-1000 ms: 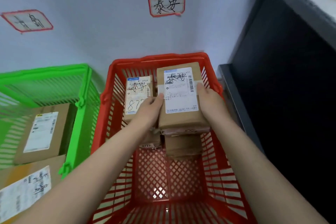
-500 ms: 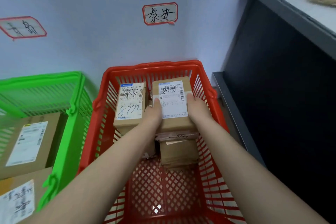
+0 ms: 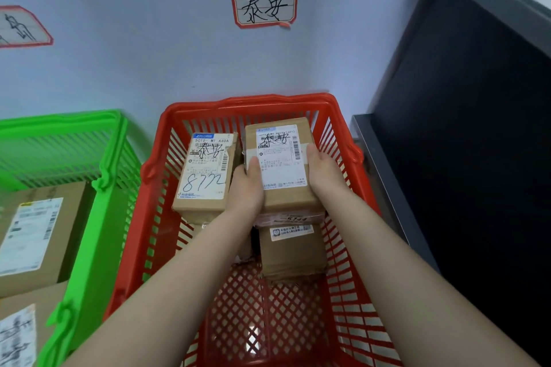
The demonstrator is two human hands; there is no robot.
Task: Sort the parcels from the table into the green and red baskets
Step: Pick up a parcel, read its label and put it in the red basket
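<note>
Right now we hold a brown parcel (image 3: 280, 158) between both hands inside the red basket (image 3: 247, 101), in the middle of the frame. Our left hand (image 3: 246, 188) clasps its left edge, thumb laid on top beside the white label. Our right hand (image 3: 323, 176) clasps the right edge the same way. The other fingers drop down the sides out of sight, so we cannot tell how far they wrap under. The parcel is over a stack: a thin packet (image 3: 293, 217) shows under its near edge, with a smaller box (image 3: 292, 253) below that. We cannot tell whether it rests on them. Just beside it on the left lies a second labelled parcel (image 3: 202, 176) with handwritten digits. At the left of the frame stands the green basket (image 3: 110, 164), with cardboard boxes (image 3: 38, 235) in it. A red-bordered sign (image 3: 264, 7) hangs on the wall above the red basket, and another sign (image 3: 21, 27) is at upper left. A dark unit (image 3: 477, 128) fills the right side.
</note>
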